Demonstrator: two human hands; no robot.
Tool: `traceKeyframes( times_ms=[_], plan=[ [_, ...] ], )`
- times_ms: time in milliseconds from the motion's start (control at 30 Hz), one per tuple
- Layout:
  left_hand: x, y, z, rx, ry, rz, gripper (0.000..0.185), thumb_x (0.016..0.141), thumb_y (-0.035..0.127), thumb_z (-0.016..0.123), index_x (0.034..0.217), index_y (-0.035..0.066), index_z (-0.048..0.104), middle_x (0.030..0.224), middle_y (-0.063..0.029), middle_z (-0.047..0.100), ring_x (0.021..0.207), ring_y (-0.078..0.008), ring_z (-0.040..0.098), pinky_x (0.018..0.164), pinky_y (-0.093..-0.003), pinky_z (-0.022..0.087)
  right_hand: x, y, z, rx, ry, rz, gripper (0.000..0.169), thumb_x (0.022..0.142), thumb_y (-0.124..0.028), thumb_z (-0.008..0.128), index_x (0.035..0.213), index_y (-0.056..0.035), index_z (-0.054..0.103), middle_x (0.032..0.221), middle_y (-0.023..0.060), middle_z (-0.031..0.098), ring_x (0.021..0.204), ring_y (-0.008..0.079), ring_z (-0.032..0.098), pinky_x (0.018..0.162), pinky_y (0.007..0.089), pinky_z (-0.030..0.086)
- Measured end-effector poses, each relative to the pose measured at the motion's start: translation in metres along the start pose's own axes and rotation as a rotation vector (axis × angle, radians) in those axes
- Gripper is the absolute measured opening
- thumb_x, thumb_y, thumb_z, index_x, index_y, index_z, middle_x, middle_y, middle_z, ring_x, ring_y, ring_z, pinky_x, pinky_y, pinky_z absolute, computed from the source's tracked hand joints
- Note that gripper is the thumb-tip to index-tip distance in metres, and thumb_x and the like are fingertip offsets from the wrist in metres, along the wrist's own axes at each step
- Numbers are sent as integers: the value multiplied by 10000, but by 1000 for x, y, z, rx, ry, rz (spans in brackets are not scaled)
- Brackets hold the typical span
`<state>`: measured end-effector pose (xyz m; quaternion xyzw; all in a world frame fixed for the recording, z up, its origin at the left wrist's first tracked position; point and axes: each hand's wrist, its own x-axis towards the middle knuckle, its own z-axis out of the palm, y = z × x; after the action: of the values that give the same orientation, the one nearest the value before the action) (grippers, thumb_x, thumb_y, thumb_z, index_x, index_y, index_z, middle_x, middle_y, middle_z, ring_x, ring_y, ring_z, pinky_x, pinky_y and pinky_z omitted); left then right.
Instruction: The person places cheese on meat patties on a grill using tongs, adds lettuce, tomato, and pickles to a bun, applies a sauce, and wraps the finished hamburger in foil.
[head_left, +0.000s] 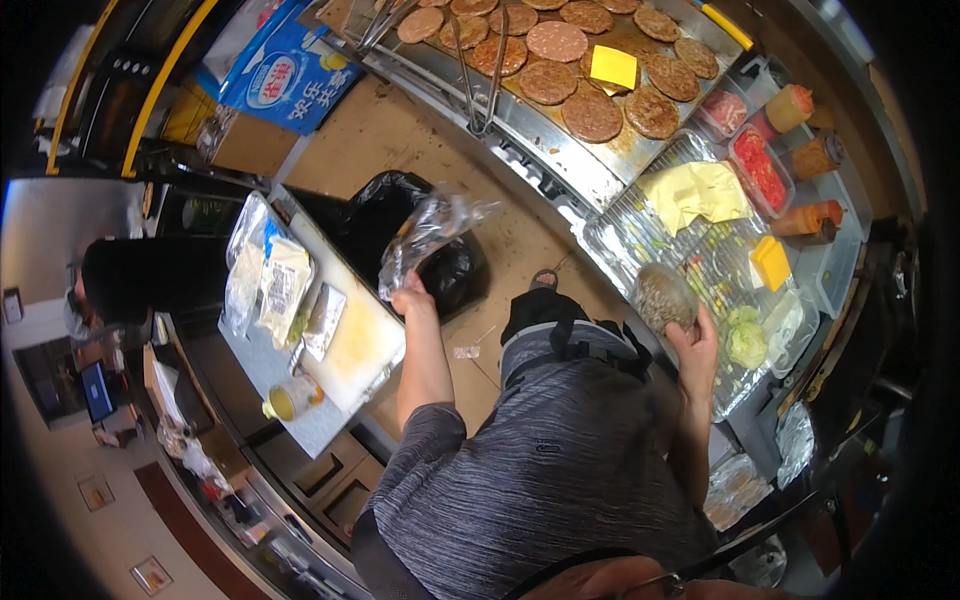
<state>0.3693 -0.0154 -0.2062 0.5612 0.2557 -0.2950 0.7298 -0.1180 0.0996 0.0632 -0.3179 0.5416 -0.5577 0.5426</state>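
My left hand (412, 296) grips a crumpled clear plastic bag (431, 229) over a bin lined with a black bag (457, 274). In my right hand (694, 337) is a round, speckled grey-brown piece (664, 298), possibly a patty; what it is exactly I cannot tell. That piece is above the near edge of a wire-rack tray (709, 296) strewn with food scraps. Beyond it on the tray lie a pale yellow sheet (694, 195), yellow cheese slices (771, 262) and lettuce (746, 345).
Several patties (592, 116), one under a cheese slice (613, 67), cover the griddle (600, 161). Metal tongs (480, 90) overhang its front edge. Sauce bottles (806, 217) line the right side. At left, a white cutting board (360, 319) and an open can (292, 399) sit on a counter.
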Motion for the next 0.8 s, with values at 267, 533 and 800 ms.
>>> traceKeyframes(
  times_ms=[267, 533, 800],
  plan=[
    [79, -41, 49, 419, -137, -71, 434, 946, 389, 365, 1137, 34, 526, 1096, -132, 583, 885, -287, 612, 740, -427, 541, -3, 71, -32, -184, 231, 281, 491, 848, -85, 661, 1297, 9, 484, 1217, 100, 581, 1113, 193, 545, 940, 336, 442],
    [-42, -106, 22, 1135, -801, -544, 106, 927, 97, 490, 957, 71, 588, 825, -66, 652, 675, -179, 634, 567, -257, 526, 20, 111, -88, -56, 588, 340, 489, 891, -253, 641, 1264, 9, 464, 1160, 119, 586, 1013, 205, 592, 774, 343, 513],
    [-295, -150, 44, 1364, -1902, -33, 211, 952, 164, 573, 1099, 12, 588, 930, -34, 654, 828, -109, 614, 731, -228, 482, 16, 91, -84, -1154, 403, 81, 847, 713, -344, 776, 1389, -53, 356, 1373, 198, 357, 1260, 372, 374, 1056, 470, 309]
  ],
)
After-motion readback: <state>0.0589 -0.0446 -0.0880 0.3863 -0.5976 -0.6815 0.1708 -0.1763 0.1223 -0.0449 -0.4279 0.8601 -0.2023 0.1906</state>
